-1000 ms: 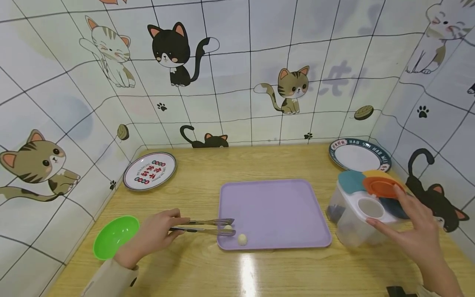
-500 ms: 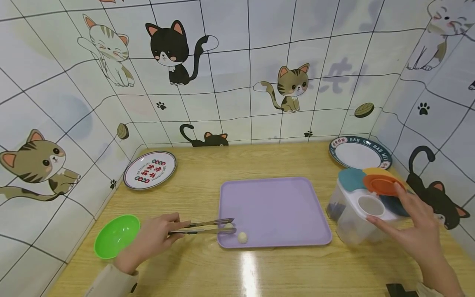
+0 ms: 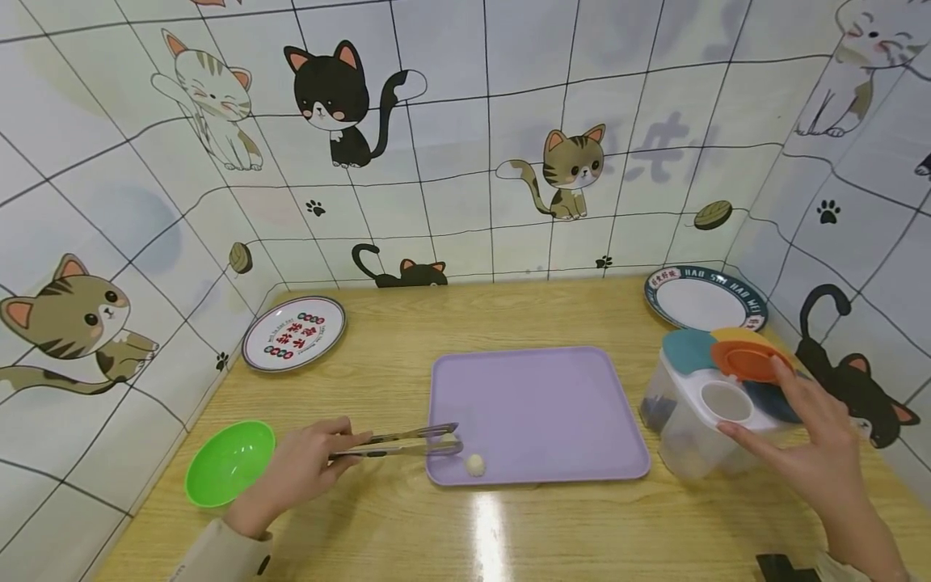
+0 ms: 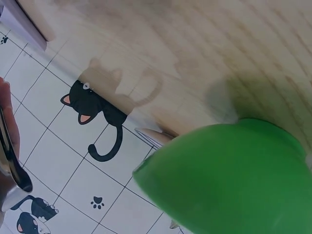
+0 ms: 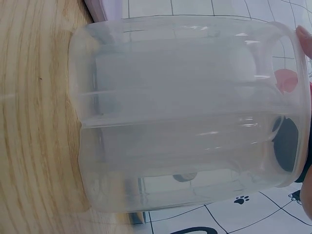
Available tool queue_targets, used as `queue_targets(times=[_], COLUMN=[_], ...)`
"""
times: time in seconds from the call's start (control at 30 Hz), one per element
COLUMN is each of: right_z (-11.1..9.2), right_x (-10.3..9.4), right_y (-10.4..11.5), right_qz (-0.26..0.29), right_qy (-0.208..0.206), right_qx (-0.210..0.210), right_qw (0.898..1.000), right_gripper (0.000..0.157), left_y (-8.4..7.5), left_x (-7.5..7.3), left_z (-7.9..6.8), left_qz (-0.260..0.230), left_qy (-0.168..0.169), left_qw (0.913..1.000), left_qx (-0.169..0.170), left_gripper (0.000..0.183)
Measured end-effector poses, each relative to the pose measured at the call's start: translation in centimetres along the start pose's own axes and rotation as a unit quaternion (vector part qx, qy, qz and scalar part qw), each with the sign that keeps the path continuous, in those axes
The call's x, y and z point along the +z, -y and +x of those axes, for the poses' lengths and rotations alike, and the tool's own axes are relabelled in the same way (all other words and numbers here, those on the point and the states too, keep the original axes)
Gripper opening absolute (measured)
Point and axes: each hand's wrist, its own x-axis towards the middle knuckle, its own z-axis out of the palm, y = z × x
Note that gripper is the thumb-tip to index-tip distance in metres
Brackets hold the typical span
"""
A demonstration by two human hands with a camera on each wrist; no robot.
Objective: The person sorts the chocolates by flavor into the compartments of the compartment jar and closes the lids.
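My left hand (image 3: pixel 298 469) grips metal tongs (image 3: pixel 396 449) by their dark-handled end. The tongs' tips reach over the near left corner of a lilac tray (image 3: pixel 545 404). Between them sits a small pale ball (image 3: pixel 447 440), partly hidden. A second pale ball (image 3: pixel 475 465) lies on the tray just right of the tips. At the right, my right hand (image 3: pixel 818 453) spreads over a clear multi-lidded container (image 3: pixel 684 440). Its thumb touches the top's near edge; a finger rests against the raised orange lid (image 3: pixel 749 361), beside the uncovered round opening.
A green bowl (image 3: pixel 229 465) stands left of my left forearm and looms large in the left wrist view. One patterned plate (image 3: pixel 293 334) lies at the back left, another plate (image 3: pixel 705 301) behind the container. Cat-printed walls enclose the wooden table (image 3: pixel 378 533).
The tongs' tips have drawn slightly closer together around the ball and shifted a little away from me. The right hand and the orange lid stay as they were.
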Motion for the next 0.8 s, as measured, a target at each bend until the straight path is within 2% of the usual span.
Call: queue_targets(times=[0.1,0.2,0.27,0.37,0.47,0.6,0.67,0.8], right_z=[-0.1,-0.6,-0.9,-0.8,-0.3,0.0,0.0,0.1], right_x=[0.0,0.2,0.3,0.1,-0.2,-0.4,-0.5,-0.7], right_y=[0.0,-1.1,-1.9,-1.4,0.1,0.3,0.3,-0.2], right_qz=[-0.001,0.001,0.001,0.002,0.008,0.008,0.006,0.006], right_qy=[0.005,-0.001,-0.003,0.000,0.009,0.017,0.021,0.018], right_qx=[0.014,0.026,0.034,0.035,0.039,0.048,0.050,0.018], right_qw=[1.000,1.000,0.999,0.999,0.999,0.999,0.999,1.000], right_gripper=[0.098,0.099,0.100,0.099,0.097,0.098,0.097,0.096], left_y=[0.0,-0.5,-1.1,-2.5,-4.6,-8.3,-10.2,-13.6], left_x=[-0.1,-0.4,-0.7,-0.8,-0.7,0.0,0.4,0.9], left_z=[0.5,1.9,3.5,6.7,10.2,14.6,16.4,19.2], left_qz=[-0.004,-0.018,-0.030,-0.053,-0.074,-0.099,-0.110,-0.121], left_qy=[-0.003,0.007,0.013,0.004,-0.017,-0.031,-0.029,-0.025], left_qw=[1.0000,0.9997,0.9994,0.9986,0.9968,0.9929,0.9912,0.9892], left_qx=[-0.008,-0.015,-0.013,0.003,0.025,0.058,0.068,0.079], left_gripper=[0.031,0.031,0.030,0.028,0.027,0.027,0.027,0.029])
